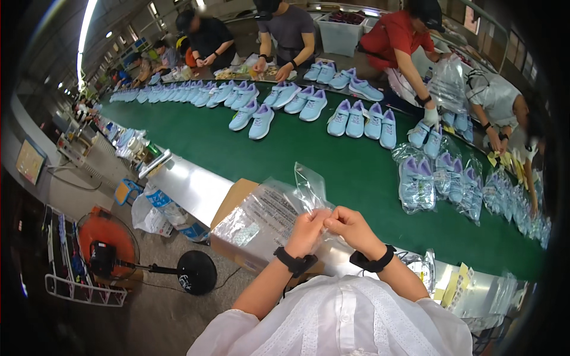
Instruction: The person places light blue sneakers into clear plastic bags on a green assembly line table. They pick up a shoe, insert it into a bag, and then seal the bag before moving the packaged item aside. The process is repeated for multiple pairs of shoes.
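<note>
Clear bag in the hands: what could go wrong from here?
The clear bag looks thin and is pinched by the left hand and right hand, so a hard pull might tear it. The printed plastic over the cardboard box is close to the left wristband, which could snag it.

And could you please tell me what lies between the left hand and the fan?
In the head view, a carton with clear bags, then grey floor, lie between the left hand and the fan.
</note>
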### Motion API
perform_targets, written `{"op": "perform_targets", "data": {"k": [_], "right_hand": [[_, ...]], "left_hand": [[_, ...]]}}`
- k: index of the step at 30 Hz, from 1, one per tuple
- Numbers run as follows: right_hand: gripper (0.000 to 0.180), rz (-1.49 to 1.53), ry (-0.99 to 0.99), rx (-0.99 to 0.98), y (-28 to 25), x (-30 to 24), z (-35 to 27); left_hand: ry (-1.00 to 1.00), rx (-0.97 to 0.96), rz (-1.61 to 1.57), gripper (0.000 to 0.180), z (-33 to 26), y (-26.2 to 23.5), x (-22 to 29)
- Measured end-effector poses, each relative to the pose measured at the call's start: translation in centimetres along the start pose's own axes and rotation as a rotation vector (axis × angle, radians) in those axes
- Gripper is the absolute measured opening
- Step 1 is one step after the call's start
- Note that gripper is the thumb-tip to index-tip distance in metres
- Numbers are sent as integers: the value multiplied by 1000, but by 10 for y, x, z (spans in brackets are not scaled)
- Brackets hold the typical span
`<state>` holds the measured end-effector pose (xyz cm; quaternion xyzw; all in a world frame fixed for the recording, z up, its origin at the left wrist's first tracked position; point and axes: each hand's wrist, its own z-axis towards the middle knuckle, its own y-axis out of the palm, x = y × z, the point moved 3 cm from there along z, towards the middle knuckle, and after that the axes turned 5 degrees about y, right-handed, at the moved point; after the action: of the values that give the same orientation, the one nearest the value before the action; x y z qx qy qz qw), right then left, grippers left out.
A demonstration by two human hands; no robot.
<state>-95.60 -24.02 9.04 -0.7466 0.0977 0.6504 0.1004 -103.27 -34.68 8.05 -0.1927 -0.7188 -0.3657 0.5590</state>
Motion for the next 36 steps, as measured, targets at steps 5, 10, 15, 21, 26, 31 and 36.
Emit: {"op": "perform_targets", "data": {"k": [5,10,15,21,26,31,36], "right_hand": [[17,146,0,45,-20,4,-8],[17,-28,-59,259,-27,7,-9],[23,-17,5,279,-38,9,-5],[29,39,201,-48,-52,4,1],[19,-66,17,17,-75,-2,5],[8,-621,-737,599,-57,-75,-53],[16,-944,-828,376,-16,-68,-53]], "left_hand": [[-25,-58,230,37,-1,6,1],[17,-30,272,35,3,8,-4],[-2,-99,136,25,6,-6,-2],[1121,-178,1338,20,-7,34,92],[763,-570,1097,15,41,17,56],[-361,-443,470,31,54,-2,48],[-480,-584,246,33,48,21,47]]}}
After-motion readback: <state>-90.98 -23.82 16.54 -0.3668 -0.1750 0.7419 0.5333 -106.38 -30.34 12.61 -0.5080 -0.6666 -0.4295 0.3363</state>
